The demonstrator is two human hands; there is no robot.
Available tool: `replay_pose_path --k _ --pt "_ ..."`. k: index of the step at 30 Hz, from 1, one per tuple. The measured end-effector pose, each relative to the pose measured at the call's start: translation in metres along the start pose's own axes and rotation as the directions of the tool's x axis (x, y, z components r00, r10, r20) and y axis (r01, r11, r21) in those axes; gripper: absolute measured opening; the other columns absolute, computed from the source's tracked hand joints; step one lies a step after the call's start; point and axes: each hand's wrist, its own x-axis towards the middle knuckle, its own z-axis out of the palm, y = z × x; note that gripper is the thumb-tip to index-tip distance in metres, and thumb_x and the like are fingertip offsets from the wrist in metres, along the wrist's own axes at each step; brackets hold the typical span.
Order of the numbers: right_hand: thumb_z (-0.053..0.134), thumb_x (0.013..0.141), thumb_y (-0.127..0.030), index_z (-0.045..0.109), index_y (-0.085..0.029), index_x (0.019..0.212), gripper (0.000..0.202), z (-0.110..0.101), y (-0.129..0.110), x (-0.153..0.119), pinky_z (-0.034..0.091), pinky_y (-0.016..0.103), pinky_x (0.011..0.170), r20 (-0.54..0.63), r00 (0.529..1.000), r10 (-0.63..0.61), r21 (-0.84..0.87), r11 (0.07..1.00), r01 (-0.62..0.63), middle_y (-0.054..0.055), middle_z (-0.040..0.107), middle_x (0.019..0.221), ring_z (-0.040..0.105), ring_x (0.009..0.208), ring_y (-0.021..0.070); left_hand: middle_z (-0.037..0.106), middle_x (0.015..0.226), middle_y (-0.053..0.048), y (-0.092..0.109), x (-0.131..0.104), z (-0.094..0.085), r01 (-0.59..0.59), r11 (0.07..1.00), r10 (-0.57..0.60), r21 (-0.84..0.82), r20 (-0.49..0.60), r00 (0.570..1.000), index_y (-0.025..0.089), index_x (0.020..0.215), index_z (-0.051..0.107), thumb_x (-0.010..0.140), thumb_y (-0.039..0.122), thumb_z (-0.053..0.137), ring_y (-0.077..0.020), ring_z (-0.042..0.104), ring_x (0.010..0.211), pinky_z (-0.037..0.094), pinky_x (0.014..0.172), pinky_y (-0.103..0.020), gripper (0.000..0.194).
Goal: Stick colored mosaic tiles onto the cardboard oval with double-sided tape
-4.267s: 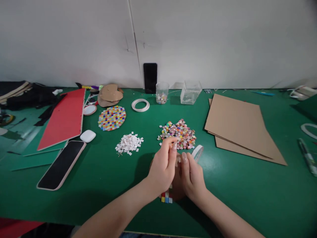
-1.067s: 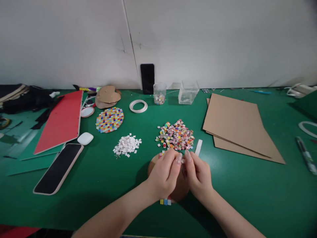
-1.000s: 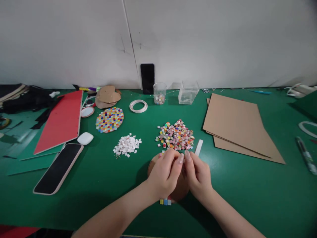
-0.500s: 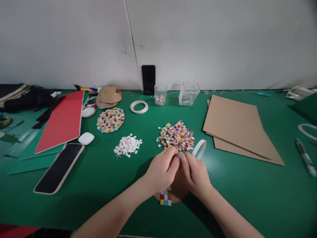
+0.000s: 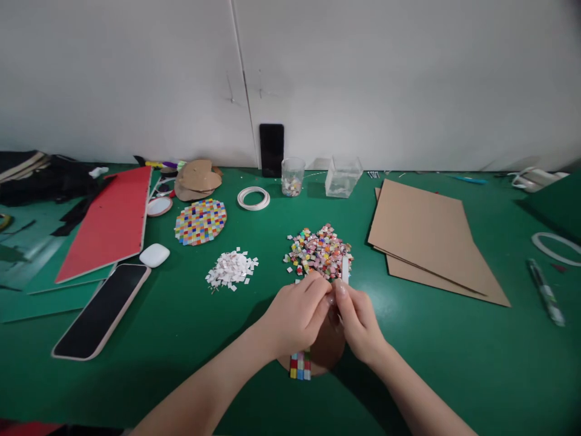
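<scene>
Cardboard disc (image 5: 327, 351), lower edge exposed, pinched hands (image 5: 297, 312) above, contents hidden, sheets (image 5: 420, 239) well apart

Flat on the green table (image 5: 190, 327): a round brown board (image 5: 325, 354), mostly hidden under both hands, bare where visible at right. Bears near its lower left edge a tight block of small square tiles (image 5: 300, 366) — runs in three columns, ends in yellow, blue and pale blue. Farther up, a narrow white strip (image 5: 345, 270), hidden at its lower end. Points upward — overlaps a loose, many-coloured heap (image 5: 320, 247) in view.
</scene>
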Motion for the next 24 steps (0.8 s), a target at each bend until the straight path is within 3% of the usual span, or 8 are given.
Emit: replay_pose_path --k 3,6,10,13,24 --pt "0.027 0.089 -0.057 0.038 -0.02 0.056 0.051 0.0 -0.004 0.002 0.031 0.021 0.04 0.024 0.99 0.139 0.146 0.979 -0.141 -0.003 0.04 0.046 0.037 0.042 0.0096 0.049 0.077 -0.002 -0.002 0.0 0.002 -0.071 0.993 0.072 0.094 -0.01 0.997 0.019 0.08 0.041 0.089 0.018 0.027 -0.0149 0.05 0.064 0.042 0.055 -0.026 0.017" --pt "0.036 0.084 -0.059 0.039 -0.02 0.054 0.05 -0.003 -0.01 0.005 0.028 0.02 0.035 0.129 0.955 0.266 0.242 0.926 -0.29 -0.005 0.039 0.044 0.036 0.037 0.0082 0.052 0.078 -0.004 -0.005 0.0 0.003 -0.144 0.967 0.154 0.209 -0.034 0.987 0.018 0.081 0.042 0.089 0.017 0.026 -0.0162 0.051 0.066 0.043 0.055 -0.028 0.019" --pt "0.04 0.082 -0.06 0.042 -0.019 0.055 0.05 -0.006 -0.014 0.006 0.026 0.019 0.034 0.24 0.925 0.295 0.259 0.898 -0.354 -0.006 0.038 0.042 0.035 0.035 0.0073 0.053 0.079 -0.004 -0.01 0.0 0.003 -0.234 0.899 0.267 0.372 -0.039 0.963 0.017 0.086 0.047 0.09 0.018 0.025 -0.0168 0.051 0.068 0.044 0.056 -0.028 0.022" --pt "0.036 0.085 -0.059 0.042 -0.019 0.057 0.05 -0.006 -0.014 0.005 0.028 0.019 0.035 0.278 0.913 0.3 0.242 0.897 -0.369 -0.006 0.037 0.042 0.035 0.035 0.0073 0.05 0.075 -0.003 -0.013 0.001 0.001 -0.242 0.861 0.287 0.447 -0.033 0.957 0.018 0.085 0.049 0.09 0.018 0.026 -0.0161 0.049 0.064 0.042 0.053 -0.027 0.023" --pt "0.034 0.087 -0.055 0.037 -0.021 0.06 0.043 0.007 -0.008 0.0 0.027 0.021 0.038 0.055 0.975 0.215 0.167 0.961 -0.222 -0.006 0.032 0.049 0.029 0.043 0.0088 0.053 0.067 -0.004 -0.011 0.004 0.005 -0.215 0.825 0.345 0.522 -0.165 0.924 0.017 0.072 0.047 0.088 0.014 0.026 -0.0168 0.049 0.062 0.042 0.053 -0.028 0.026"
